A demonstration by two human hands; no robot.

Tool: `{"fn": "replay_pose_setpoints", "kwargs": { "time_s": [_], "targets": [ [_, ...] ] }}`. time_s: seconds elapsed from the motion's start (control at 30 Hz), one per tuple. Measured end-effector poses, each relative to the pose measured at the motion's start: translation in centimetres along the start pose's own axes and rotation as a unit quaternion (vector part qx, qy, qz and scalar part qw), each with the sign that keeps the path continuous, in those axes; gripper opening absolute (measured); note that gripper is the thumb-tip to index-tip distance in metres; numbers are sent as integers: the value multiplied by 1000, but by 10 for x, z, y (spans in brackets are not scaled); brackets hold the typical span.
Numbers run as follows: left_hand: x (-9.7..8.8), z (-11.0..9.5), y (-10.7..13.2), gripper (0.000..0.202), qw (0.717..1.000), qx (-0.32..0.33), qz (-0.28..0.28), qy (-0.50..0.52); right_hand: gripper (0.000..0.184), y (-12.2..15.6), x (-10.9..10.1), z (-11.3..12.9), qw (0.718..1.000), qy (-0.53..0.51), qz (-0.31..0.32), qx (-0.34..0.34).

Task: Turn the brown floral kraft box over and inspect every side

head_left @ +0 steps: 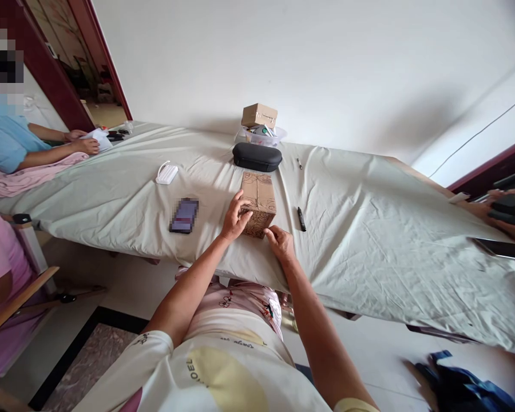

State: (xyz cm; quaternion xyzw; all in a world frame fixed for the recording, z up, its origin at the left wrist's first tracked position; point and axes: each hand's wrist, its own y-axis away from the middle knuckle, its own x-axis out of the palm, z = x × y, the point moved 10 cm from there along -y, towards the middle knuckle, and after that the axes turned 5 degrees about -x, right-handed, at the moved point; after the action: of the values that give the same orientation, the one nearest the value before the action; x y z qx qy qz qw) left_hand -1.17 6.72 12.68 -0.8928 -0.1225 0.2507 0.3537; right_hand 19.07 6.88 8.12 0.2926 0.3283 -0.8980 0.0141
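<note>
A brown cardboard box [258, 200] with taped seams and printed sides lies near the front edge of the cloth-covered table [369, 229]. My left hand [236, 217] rests against the box's left side, fingers curled over its top edge. My right hand [280, 241] touches the box's near right corner with bent fingers. Both hands grip the box where it sits on the cloth.
A black marker [301, 218] lies right of the box, a phone [183, 215] to its left, a white case [166, 173] further left. Behind stand a black pouch [257, 157], a plastic tub [261, 135] and a second box [260, 115]. Other people sit at the left and right.
</note>
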Motion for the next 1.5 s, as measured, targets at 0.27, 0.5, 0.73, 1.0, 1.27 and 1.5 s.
{"fn": "replay_pose_setpoints", "kwargs": {
  "time_s": [0.27, 0.5, 0.73, 1.0, 1.27, 1.5],
  "targets": [
    [0, 0, -1, 34, 995, -10, 62, 80, 69, 9, -42, 20, 978, 28, -184, -98],
    [6, 3, 8, 40, 996, -19, 32, 82, 65, 2, -15, 36, 987, 29, -76, -139],
    [5, -5, 19, 40, 999, -35, 4, 37, 51, -1, -19, 41, 986, -52, -111, -109],
    [-1, -10, 20, 37, 996, -54, -61, 35, 48, -16, -26, 56, 976, 15, -205, -68],
    [-3, -11, 13, 41, 996, -56, -51, 48, 31, -22, -28, 55, 971, 6, -227, -69],
    [-12, -5, 13, 49, 992, -79, -77, 53, 30, 4, -14, 68, 979, 26, -194, -52]
  ]
}}
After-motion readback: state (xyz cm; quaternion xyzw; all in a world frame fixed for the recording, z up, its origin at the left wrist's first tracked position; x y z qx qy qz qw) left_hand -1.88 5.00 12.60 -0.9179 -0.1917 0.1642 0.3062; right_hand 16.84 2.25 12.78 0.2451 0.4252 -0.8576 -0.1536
